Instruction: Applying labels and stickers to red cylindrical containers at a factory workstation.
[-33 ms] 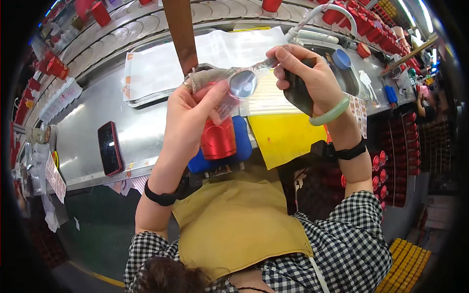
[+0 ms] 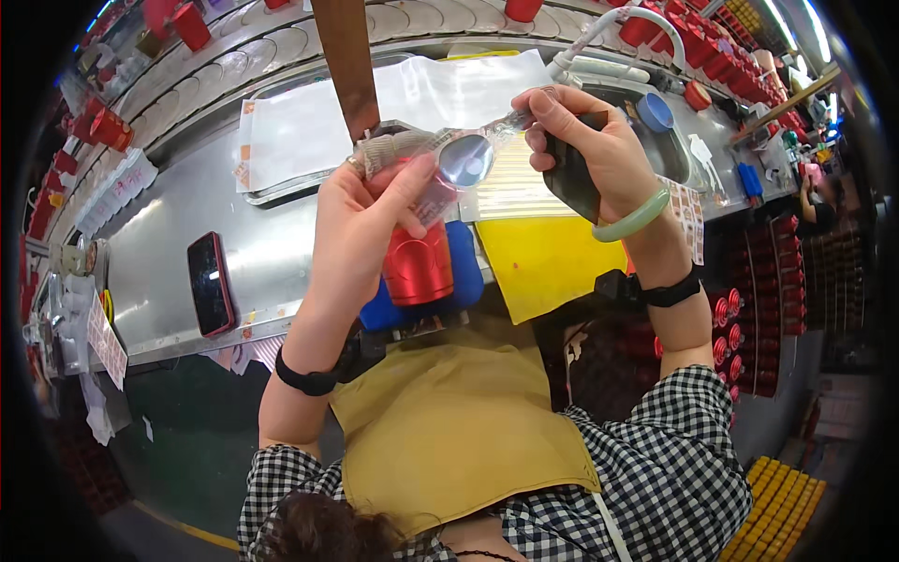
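Currently left hand [image 2: 370,211] fingers clamped on red can [image 2: 419,262]; right hand [image 2: 599,155] pinches thin clear film [image 2: 440,150]: rigid, slick versus flimsy, hold by edges.

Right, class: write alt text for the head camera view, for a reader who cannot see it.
A person's left hand grips a red cylindrical can in a blue holder, while the right hand pulls a clear plastic strip across its top. A red-cased phone lies on the steel workbench.
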Demonstrator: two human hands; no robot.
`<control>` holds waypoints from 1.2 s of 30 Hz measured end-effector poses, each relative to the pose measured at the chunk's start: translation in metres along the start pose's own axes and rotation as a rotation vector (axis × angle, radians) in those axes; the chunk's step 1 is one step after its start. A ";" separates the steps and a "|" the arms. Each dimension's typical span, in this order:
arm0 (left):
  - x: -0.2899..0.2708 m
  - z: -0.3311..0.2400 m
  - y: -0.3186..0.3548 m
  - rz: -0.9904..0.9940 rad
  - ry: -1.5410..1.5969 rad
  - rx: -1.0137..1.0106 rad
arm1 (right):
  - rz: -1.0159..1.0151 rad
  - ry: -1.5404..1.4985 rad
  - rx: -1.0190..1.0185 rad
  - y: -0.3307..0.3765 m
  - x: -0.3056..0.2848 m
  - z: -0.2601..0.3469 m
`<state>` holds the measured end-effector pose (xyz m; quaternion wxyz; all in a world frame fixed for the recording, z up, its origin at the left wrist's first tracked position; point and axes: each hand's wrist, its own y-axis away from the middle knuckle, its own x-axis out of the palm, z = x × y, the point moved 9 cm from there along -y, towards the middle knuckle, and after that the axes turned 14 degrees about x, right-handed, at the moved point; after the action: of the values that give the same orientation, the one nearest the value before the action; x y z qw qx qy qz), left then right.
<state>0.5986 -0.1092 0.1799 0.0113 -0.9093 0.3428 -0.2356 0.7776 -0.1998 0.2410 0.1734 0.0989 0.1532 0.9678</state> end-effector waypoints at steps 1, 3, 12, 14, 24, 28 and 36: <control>-0.002 -0.004 0.002 -0.010 0.002 0.038 | -0.012 -0.015 -0.017 0.000 -0.002 -0.002; -0.004 -0.013 0.005 -0.010 -0.086 0.121 | -0.023 -0.032 -0.034 0.000 -0.003 -0.006; -0.016 -0.056 0.033 0.069 -0.700 0.621 | -0.027 0.393 -0.328 0.015 0.010 -0.009; -0.013 -0.063 0.047 0.117 -0.893 0.765 | -0.023 0.461 -0.327 0.017 0.011 -0.015; -0.021 -0.014 0.106 0.259 -0.943 0.739 | 0.147 0.907 -0.320 0.028 0.024 -0.078; -0.031 -0.001 0.113 0.137 -0.730 0.694 | 0.124 0.849 -0.345 0.026 0.018 -0.094; -0.071 0.052 0.098 -0.320 -0.249 0.191 | 0.253 0.142 0.212 0.017 0.005 -0.144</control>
<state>0.5139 -0.1466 0.0861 0.1019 -0.9690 0.1663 -0.1516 0.7329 -0.2511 0.1134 0.0278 0.0667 0.2527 0.9648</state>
